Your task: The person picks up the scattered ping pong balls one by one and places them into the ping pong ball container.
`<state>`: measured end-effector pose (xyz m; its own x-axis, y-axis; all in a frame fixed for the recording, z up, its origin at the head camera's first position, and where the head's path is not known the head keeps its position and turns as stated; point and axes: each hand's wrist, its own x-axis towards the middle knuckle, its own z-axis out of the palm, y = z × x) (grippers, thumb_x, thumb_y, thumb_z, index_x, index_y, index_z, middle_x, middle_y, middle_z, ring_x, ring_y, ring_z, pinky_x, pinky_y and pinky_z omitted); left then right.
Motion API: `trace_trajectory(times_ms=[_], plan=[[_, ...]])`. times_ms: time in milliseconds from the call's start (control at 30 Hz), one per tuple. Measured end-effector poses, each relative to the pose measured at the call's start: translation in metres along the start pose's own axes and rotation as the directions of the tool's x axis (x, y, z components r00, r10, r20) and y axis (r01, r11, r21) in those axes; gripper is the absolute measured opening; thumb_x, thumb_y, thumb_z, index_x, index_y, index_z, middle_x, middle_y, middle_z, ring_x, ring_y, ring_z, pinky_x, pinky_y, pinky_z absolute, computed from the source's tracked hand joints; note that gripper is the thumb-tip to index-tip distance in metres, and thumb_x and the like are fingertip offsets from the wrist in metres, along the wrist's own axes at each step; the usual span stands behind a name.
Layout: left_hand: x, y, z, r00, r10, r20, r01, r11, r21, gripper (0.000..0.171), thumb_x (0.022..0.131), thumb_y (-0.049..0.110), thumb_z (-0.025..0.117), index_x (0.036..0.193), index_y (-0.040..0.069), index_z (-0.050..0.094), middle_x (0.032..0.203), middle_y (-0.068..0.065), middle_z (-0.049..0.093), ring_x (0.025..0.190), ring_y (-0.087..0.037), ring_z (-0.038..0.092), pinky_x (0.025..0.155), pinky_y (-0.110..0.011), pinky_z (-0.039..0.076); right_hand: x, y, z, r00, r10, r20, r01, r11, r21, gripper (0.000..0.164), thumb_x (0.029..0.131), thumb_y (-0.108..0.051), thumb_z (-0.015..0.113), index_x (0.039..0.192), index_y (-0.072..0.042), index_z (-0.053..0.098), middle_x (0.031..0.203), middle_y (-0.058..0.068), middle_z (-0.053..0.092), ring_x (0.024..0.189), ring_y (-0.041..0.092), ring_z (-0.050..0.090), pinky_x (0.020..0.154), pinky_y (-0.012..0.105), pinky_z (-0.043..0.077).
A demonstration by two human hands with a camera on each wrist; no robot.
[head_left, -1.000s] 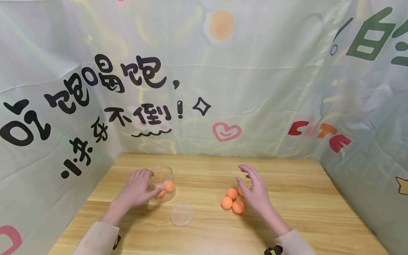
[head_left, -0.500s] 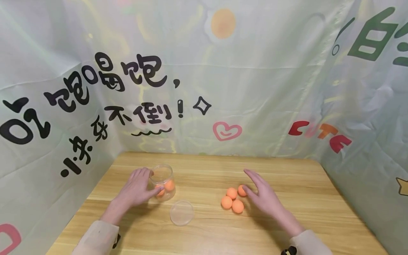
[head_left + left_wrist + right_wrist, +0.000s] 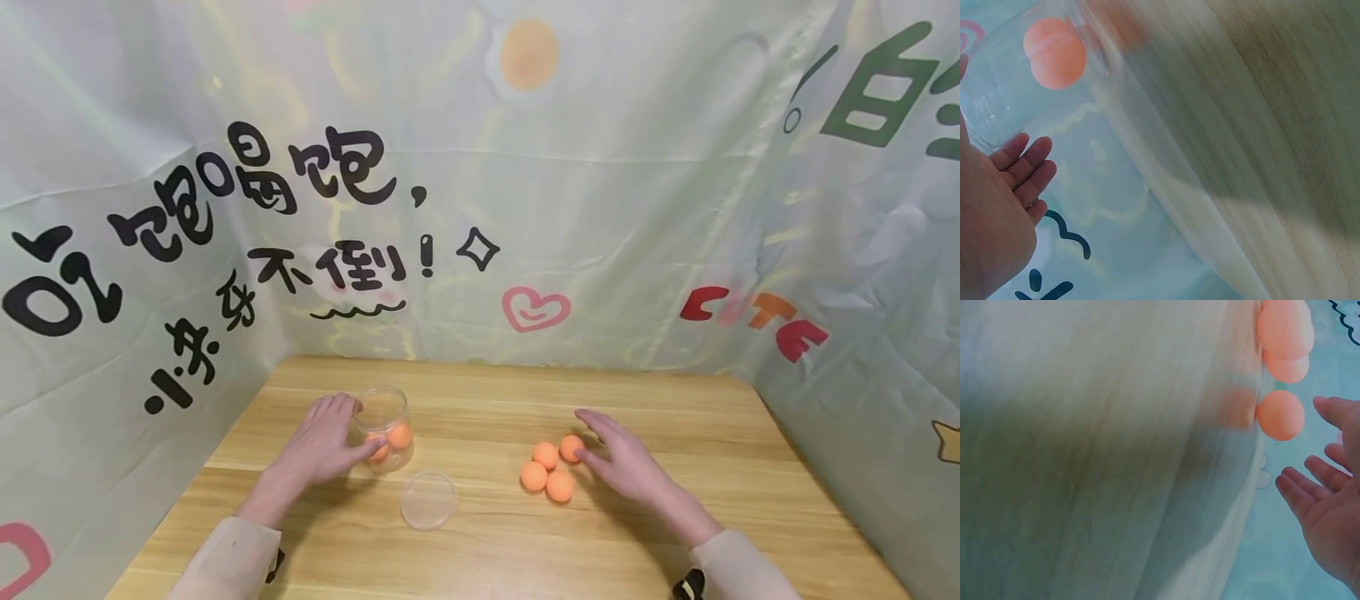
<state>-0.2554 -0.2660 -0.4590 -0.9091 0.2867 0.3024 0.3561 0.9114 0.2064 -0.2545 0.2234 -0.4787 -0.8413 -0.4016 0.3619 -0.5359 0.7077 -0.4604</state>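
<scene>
A clear plastic jar (image 3: 390, 457), without its lid, stands upright on the left of the table, with orange balls (image 3: 399, 435) in its lower part. My left hand (image 3: 321, 442) holds the jar from its left side, thumb across the front and fingers behind. In the left wrist view, the fingertips (image 3: 1038, 153) lie against its wall. Several loose orange balls (image 3: 545, 455) sit in a cluster to the right. Beside the rightmost ball (image 3: 572, 448), my right hand (image 3: 626, 458) is spread with nothing in it. Its thumb is by that ball; in the right wrist view a gap shows between them.
A round clear lid (image 3: 427, 502) lies flat on the wooden table (image 3: 480, 558), in front of the jar. Printed cloth walls (image 3: 630, 250) stand along the back and both sides of the table.
My right hand has moved right and lowered beside the rightmost ball, which it partly covered before. The left hand and jar have stayed in place.
</scene>
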Motion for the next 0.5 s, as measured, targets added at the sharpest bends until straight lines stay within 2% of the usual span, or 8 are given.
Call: trace_trajectory(times_ms=[233, 500], plan=[[-0.0001, 0.0006, 0.0005, 1.0, 0.005, -0.002, -0.005, 1.0, 0.002, 0.073, 0.089, 0.061, 0.073, 0.122, -0.003, 0.059, 0.119, -0.017, 0.061, 0.12, -0.04, 0.053, 0.114, -0.06, 0.035, 0.0007, 0.0036, 0.005, 0.999, -0.011, 0.042, 0.01, 1.0, 0.029, 0.058, 0.095, -0.011, 0.076, 0.145, 0.007, 0.053, 0.145, 0.027, 0.056, 0.118, 0.043, 0.065, 0.096, 0.054, 0.056], [0.0002, 0.0011, -0.0006, 1.0, -0.002, 0.001, 0.002, 1.0, -0.004, 0.074, 0.089, 0.062, 0.072, 0.122, -0.003, 0.058, 0.119, -0.017, 0.061, 0.12, -0.04, 0.053, 0.113, -0.06, 0.035, 0.0036, 0.0043, 0.0099, 0.998, -0.022, 0.059, 0.022, 1.0, -0.003, 0.054, 0.093, -0.009, 0.077, 0.142, 0.004, 0.057, 0.142, 0.023, 0.06, 0.127, 0.042, 0.061, 0.102, 0.055, 0.052]])
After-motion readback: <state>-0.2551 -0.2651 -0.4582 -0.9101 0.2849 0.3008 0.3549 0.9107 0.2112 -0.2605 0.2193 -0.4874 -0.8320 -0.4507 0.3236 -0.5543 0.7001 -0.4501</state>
